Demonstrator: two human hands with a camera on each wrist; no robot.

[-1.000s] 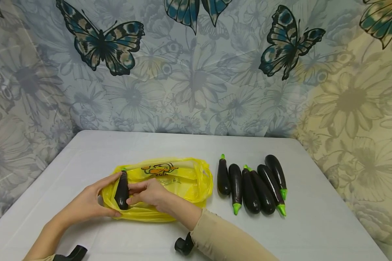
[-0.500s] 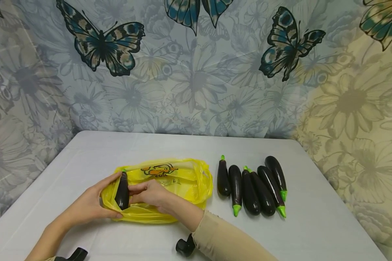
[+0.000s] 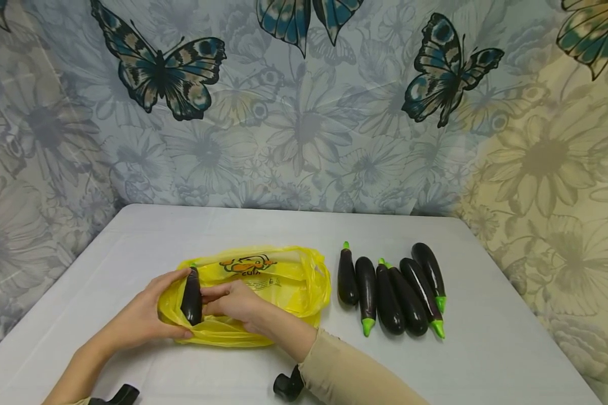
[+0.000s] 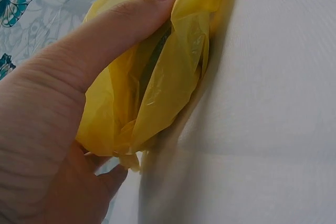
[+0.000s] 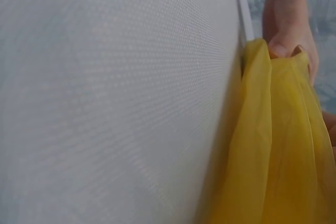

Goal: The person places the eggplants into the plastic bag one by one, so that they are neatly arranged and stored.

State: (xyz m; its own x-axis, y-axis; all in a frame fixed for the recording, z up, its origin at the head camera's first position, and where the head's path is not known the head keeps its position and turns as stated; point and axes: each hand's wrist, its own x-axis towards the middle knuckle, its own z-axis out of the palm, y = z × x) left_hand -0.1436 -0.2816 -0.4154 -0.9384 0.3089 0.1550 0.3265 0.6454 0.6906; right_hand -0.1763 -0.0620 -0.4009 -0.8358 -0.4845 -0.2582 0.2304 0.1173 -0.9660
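A yellow plastic bag (image 3: 294, 292) lies on the white table, its mouth facing me. My left hand (image 3: 142, 315) grips the bag's left end, thumb at the near edge and fingers on the far side. In the left wrist view, the left thumb (image 4: 131, 17) lies across the crumpled yellow plastic. A dark eggplant (image 3: 191, 298) rests inside the bag's left end, between both hands. My right hand (image 3: 235, 304) reaches into the bag and holds this eggplant by its right side, with fingertips and thumb at its edge. The right wrist view shows the bag's outer side (image 5: 283, 145).
Several dark eggplants (image 3: 389, 298) with green stems lie in a row right of the bag, some pointing the opposite way. The white table (image 3: 506, 337) ends at a patterned wall covering (image 3: 309, 129). Black wrist devices (image 3: 286, 387) sit at both forearms.
The hands, the bag and the eggplant stay nearly in place. The right thumb overlapped the eggplant's lower part a second ago and now sits at its right edge.
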